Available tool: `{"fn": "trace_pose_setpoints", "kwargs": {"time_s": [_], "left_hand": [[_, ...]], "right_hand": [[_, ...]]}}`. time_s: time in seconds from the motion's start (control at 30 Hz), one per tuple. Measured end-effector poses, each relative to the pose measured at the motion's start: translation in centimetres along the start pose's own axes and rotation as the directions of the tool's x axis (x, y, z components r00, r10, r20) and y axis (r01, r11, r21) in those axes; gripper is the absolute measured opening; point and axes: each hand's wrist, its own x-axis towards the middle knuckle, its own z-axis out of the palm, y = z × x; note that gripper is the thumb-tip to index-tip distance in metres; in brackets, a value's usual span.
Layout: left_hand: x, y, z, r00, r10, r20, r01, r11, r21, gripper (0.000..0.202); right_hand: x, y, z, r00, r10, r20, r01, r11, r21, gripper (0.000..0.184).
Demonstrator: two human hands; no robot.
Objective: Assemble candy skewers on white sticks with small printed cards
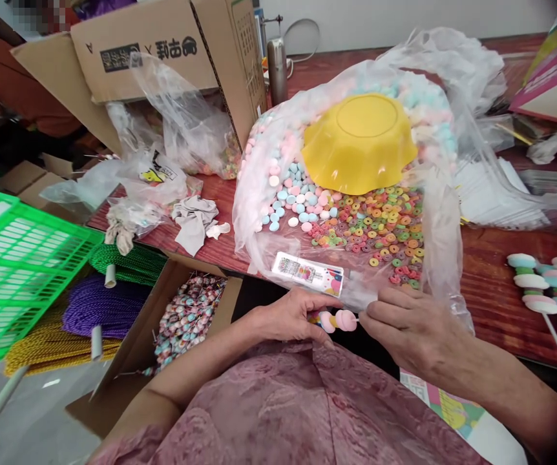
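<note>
My left hand [295, 314] is closed around a candy skewer [333, 321], which lies sideways just above my lap. Pink and white puffy candies with a yellow piece show on it, and its thin tip points right. Close to that tip, my right hand [407, 326] has its fingers curled together; what they pinch, if anything, is hidden. Beyond both hands a clear plastic bag [254, 223] lies spread, bearing pastel candies [300, 200] and gummy rings [380, 223]. A white printed card [307, 274] rests on its near edge.
An upturned yellow bowl [360, 145] sits on the candies. Finished skewers [533, 281] lie at the right of the table. Left below, a box [230, 303] holds many skewers, beside bundled cords [104, 307] and a green basket [26, 271]. A carton [162, 51] stands behind.
</note>
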Motion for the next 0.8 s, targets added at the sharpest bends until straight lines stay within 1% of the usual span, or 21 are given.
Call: {"fn": "trace_pose_setpoints", "kwargs": {"time_s": [0.07, 0.13, 0.23, 0.27, 0.3, 0.33, 0.37, 0.43, 0.47, 0.5, 0.6, 0.67, 0.73, 0.8], "left_hand": [[-0.1, -0.1, 0.0, 0.999, -0.035, -0.01, 0.034, 0.999, -0.009, 0.068], [-0.5, -0.1, -0.4, 0.998, -0.053, -0.027, 0.053, 0.999, -0.007, 0.076], [-1.4, 0.3, -1.7, 0.998, -0.062, -0.034, 0.063, 0.998, 0.031, 0.098], [-1.8, 0.5, -2.2, 0.997, -0.073, -0.022, 0.075, 0.996, 0.051, 0.104], [-2.1, 0.7, -2.6, 0.995, -0.097, 0.009, 0.096, 0.993, 0.065, 0.106], [-2.4, 0.9, -3.0, 0.99, -0.132, 0.055, 0.128, 0.989, 0.072, 0.101], [-2.7, 1.0, -3.3, 0.978, -0.175, 0.113, 0.167, 0.983, 0.077, 0.091], [-3.0, 1.0, -3.5, 0.938, -0.259, 0.229, 0.244, 0.965, 0.092, 0.063], [-3.1, 0.8, -3.3, 0.92, -0.286, 0.268, 0.27, 0.958, 0.093, 0.052], [-3.1, 0.5, -3.1, 0.91, -0.298, 0.288, 0.287, 0.955, 0.082, 0.047], [-2.8, -0.3, -2.2, 0.916, -0.289, 0.278, 0.311, 0.95, -0.04, 0.047], [-2.5, -0.7, -1.8, 0.926, -0.282, 0.251, 0.317, 0.942, -0.112, 0.049], [-2.3, -0.9, -1.5, 0.943, -0.263, 0.206, 0.285, 0.955, -0.085, 0.05], [-2.0, -0.9, -1.4, 0.966, -0.224, 0.13, 0.221, 0.975, 0.035, 0.048]], "right_hand": [[0.1, -0.1, 0.3, 1.0, -0.02, -0.015, 0.02, 1.0, -0.024, 0.02], [0.1, 0.0, 0.5, 0.999, -0.016, -0.04, 0.015, 1.0, -0.017, 0.019], [-0.4, 0.5, 0.5, 0.995, 0.014, -0.101, -0.01, 0.999, 0.045, 0.016], [-0.6, 0.5, 0.4, 0.992, 0.025, -0.123, -0.016, 0.997, 0.072, 0.018], [-0.8, 0.6, 0.4, 0.989, 0.037, -0.145, -0.023, 0.995, 0.098, 0.019], [-1.0, 0.5, 0.5, 0.985, 0.052, -0.166, -0.032, 0.992, 0.122, 0.019], [-1.1, 0.4, 0.6, 0.98, 0.067, -0.187, -0.041, 0.989, 0.139, 0.02], [-1.4, 0.1, 1.0, 0.969, 0.096, -0.227, -0.064, 0.987, 0.146, 0.021], [-1.5, 0.0, 1.2, 0.963, 0.101, -0.25, -0.071, 0.989, 0.128, 0.022], [-1.6, -0.1, 1.4, 0.956, 0.097, -0.276, -0.073, 0.993, 0.098, 0.022], [-1.8, -0.2, 1.9, 0.938, 0.044, -0.345, -0.063, 0.997, -0.042, 0.022], [-1.9, -0.2, 1.8, 0.936, 0.04, -0.348, -0.074, 0.994, -0.084, 0.022], [-2.0, -0.2, 1.6, 0.94, 0.068, -0.334, -0.096, 0.993, -0.069, 0.022], [-2.0, -0.3, 1.4, 0.946, 0.081, -0.313, -0.107, 0.992, -0.066, 0.022]]}}
